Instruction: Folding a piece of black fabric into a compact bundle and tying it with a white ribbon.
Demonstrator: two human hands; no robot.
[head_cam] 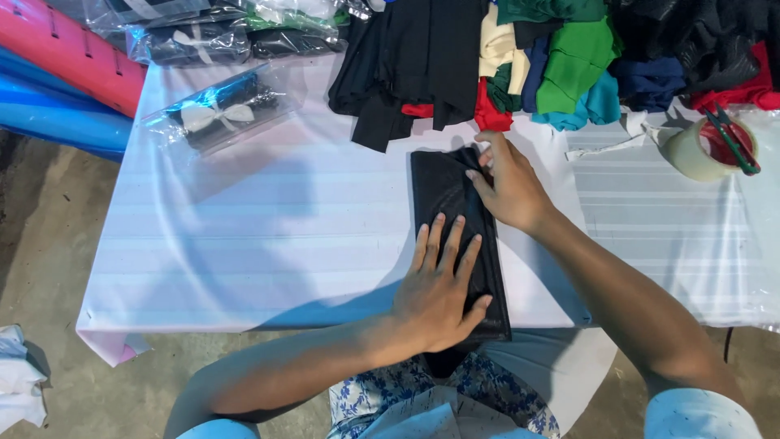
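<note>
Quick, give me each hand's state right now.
Left hand: open, fingers spread, pressed flat on the folded black cloth.
Right hand: fingers curled, pinching the cloth's upper right edge.

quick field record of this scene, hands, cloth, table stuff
left hand: flat, palm down on the near half of the black cloth
right hand: fingers pinching the cloth's far right edge
black cloth: folded into a long strip, near end hanging over the table's edge
table: white striped cover
far edge: pile of folded garments, black, green, teal, red, cream
far left: clear bag with a dark garment
right: tape roll with scissors across it
</note>
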